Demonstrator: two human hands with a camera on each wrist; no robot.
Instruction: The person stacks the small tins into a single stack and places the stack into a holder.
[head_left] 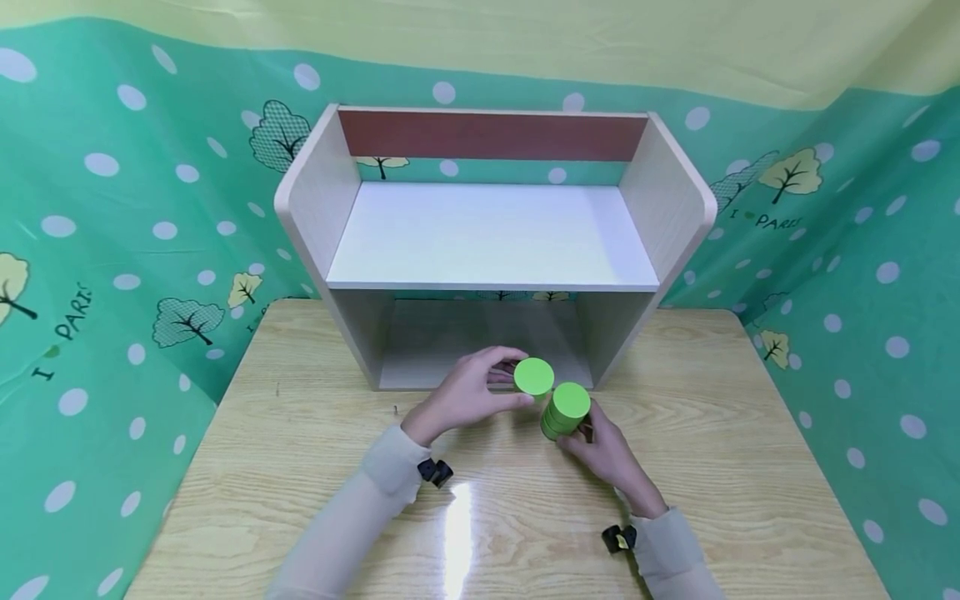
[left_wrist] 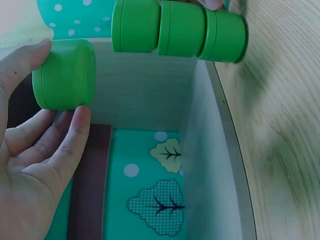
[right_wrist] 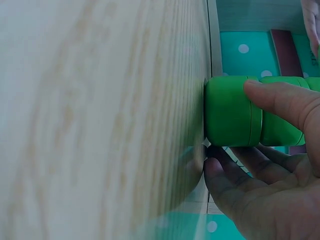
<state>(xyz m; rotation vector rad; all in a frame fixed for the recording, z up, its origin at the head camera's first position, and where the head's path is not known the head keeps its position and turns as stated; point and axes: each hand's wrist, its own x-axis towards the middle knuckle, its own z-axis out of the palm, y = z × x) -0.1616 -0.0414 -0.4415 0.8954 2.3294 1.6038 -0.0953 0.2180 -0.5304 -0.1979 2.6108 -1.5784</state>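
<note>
My left hand (head_left: pixel 467 390) pinches a small green round lidded jar (head_left: pixel 534 377) between thumb and fingers. In the left wrist view this jar (left_wrist: pixel 67 75) is held apart from the others. Close to its right, a stack of three matching green jars (head_left: pixel 567 407) stands in front of the shelf. My right hand (head_left: pixel 606 450) holds that stack near its base. The right wrist view shows the thumb on the lowest jar (right_wrist: pixel 230 112) near its lid seam, with the fingers on its other side. That jar's base appears to meet the tabletop.
A pale two-tier shelf unit (head_left: pixel 491 237) with a dark red back strip (head_left: pixel 491 135) stands at the back of the wooden table (head_left: pixel 300 467). Its lower compartment (head_left: pixel 480 329) opens just beyond the hands. Green patterned cloth (head_left: pixel 112 275) hangs around the table.
</note>
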